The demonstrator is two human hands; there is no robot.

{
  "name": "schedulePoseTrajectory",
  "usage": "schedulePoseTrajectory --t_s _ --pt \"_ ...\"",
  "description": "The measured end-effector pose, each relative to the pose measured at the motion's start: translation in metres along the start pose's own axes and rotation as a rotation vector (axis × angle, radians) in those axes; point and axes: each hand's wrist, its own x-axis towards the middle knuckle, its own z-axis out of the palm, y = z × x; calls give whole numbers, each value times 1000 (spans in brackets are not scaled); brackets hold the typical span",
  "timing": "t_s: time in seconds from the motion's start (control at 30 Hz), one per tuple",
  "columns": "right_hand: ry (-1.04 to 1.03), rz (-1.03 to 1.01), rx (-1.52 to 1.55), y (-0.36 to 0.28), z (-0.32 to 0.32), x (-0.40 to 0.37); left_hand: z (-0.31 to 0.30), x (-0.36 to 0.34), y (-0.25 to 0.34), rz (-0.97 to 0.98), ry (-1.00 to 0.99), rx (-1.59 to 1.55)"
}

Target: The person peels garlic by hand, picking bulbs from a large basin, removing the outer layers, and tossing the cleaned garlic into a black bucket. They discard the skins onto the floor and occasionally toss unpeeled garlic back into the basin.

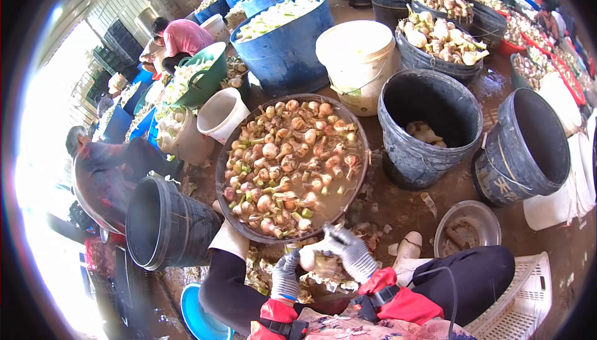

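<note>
My left hand (286, 276), in a grey glove with a red cuff, grips a pale peeled bulb (309, 258) low in the view. My right hand (349, 251), gloved the same, is closed over the bulb's top with its fingers curled around it. Both hands sit just below the near rim of a wide round basin (221, 178) filled with muddy water and several unpeeled bulbs with green stalks. Peelings (261, 271) lie under my hands between my knees.
A dark bucket (429, 125) with a few peeled bulbs stands right of the basin, another (528, 144) further right, and one tipped (165, 222) at left. Blue tubs (283, 35), a white bucket (357, 60), a metal bowl (466, 225) and a white crate (519, 296) surround me. Other people crouch at left.
</note>
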Motion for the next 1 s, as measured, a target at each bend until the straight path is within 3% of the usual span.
schedulePoseTrajectory --t_s 0.07,0.17,0.27,0.33,0.4,0.43,0.47,0.53,0.57,0.63,0.67,0.73,0.8,0.87,0.9,0.93,0.97,1.0 --pt "121 25 266 -3 -6 4 1 -1 0 -32 -100 -214" --pt "189 -52 339 -4 -13 8 5 1 -3 -108 -200 -356" --pt "357 -126 437 -4 -16 11 9 3 -3 -120 -114 -422" --pt "363 -203 558 -2 -30 19 7 9 -2 -187 -16 -603" --pt "185 -299 454 -19 -50 20 -10 20 -8 -228 -49 -689" --pt "544 -200 650 -31 -39 23 7 17 1 -213 127 -612" --pt "548 -202 648 -30 -40 22 4 18 0 -217 125 -612" --pt "237 -2 249 -23 -45 14 -5 21 -5 -276 123 -576" --pt "19 -10 -173 -18 -49 13 11 16 2 -227 208 -515" --pt "-282 -194 -898 22 -43 17 3 10 -4 -229 23 -390" --pt "-328 53 -838 12 -31 8 10 3 1 -267 -23 -342" --pt "-414 84 -965 39 -23 9 -1 13 -7 -381 -75 -318" --pt "-530 193 -880 57 -23 16 -11 41 -11 -466 -148 -324" --pt "-524 125 -971 63 -24 22 40 64 30 -339 -122 -301" --pt "-480 88 -900 60 -25 23 67 84 55 -269 -213 -290" --pt "-436 57 -824 58 -26 21 81 121 72 100 -393 134" --pt "-403 85 -819 57 -27 22 122 142 105 20 -358 -247" --pt "-394 86 -824 61 -29 23 164 142 146 149 -529 -232"
